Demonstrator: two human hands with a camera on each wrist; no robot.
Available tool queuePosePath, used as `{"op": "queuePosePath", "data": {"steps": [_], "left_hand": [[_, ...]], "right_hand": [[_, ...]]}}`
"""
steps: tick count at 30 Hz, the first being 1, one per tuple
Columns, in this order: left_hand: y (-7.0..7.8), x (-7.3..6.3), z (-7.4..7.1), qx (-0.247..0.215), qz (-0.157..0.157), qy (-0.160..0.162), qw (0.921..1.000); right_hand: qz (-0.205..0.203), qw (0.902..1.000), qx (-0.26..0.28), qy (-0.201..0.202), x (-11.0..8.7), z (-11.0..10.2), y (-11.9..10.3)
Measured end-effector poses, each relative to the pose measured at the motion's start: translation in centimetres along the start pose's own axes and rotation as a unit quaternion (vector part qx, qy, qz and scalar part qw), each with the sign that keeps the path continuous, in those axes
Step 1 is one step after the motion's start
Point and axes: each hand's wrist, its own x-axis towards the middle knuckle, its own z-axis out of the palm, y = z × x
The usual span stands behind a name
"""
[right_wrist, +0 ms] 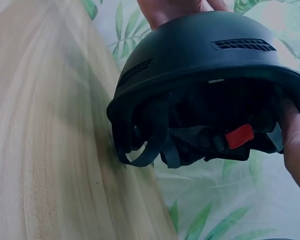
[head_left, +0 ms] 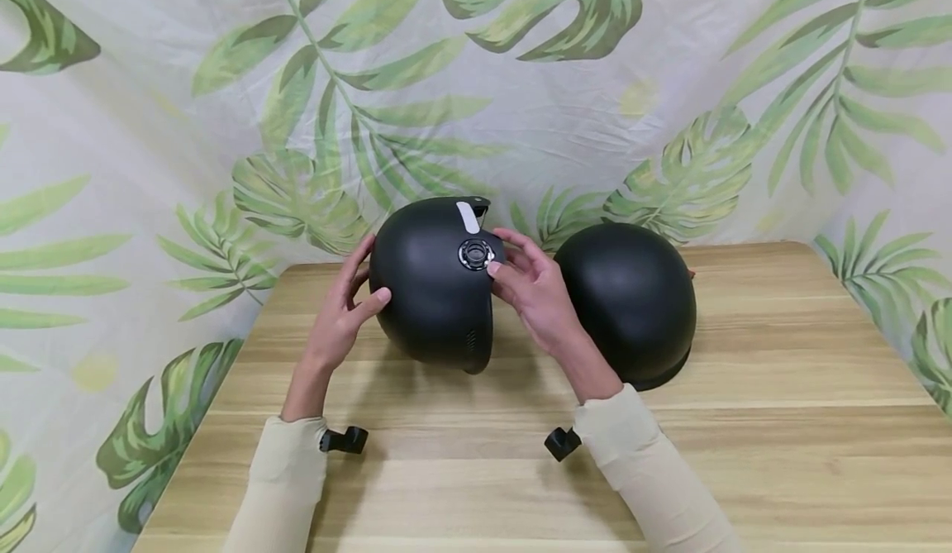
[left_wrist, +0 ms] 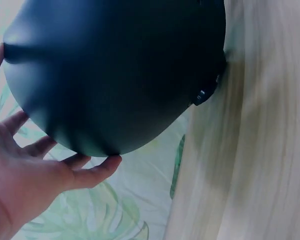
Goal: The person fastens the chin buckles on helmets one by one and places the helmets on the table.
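A matte black helmet (head_left: 427, 297) is held tilted on its side over the table, its opening facing right. My left hand (head_left: 340, 313) grips the rounded crown, with the thumb on the near side and the fingers behind. In the left wrist view, the fingertips (left_wrist: 110, 165) press against the smooth shell. At the opening's edge my right hand (head_left: 537, 293) pinches the rim, thumb beside a round fitting (head_left: 476, 254) below a white sticker (head_left: 468, 217). The right wrist view shows black straps (right_wrist: 160, 135) and a red buckle tab (right_wrist: 240, 136) inside, and vents in the shell.
A second black helmet (head_left: 628, 305) rests dome up on the wooden table (head_left: 781, 346), just right of my right hand. A leaf-print cloth (head_left: 565, 115) hangs behind the table. Small black mounts (head_left: 349, 440) stick out from both sleeves.
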Motion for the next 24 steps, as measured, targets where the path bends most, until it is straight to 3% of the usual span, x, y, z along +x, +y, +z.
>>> {"op": "queuePosePath", "data": {"steps": [9,16,19,24], "left_hand": [[0.8,-0.1,-0.2,0.09,0.005,0.043,0.995],[1.1,-0.1,-0.7,0.078,0.011,0.024,0.9966],[1.1,-0.2,-0.9,0.072,0.012,0.017,0.9972],[1.2,-0.2,-1.0,0.082,0.008,0.013,0.9965]], "right_hand": [[0.02,0.9987,-0.045,0.01,-0.3,-0.8,0.5],[0.005,0.9932,-0.116,-0.001,-0.3,-1.2,0.2],[-0.008,0.9866,-0.163,-0.006,-0.3,-1.4,0.0],[-0.022,0.9671,-0.253,-0.003,-0.4,-1.9,-0.4]]}}
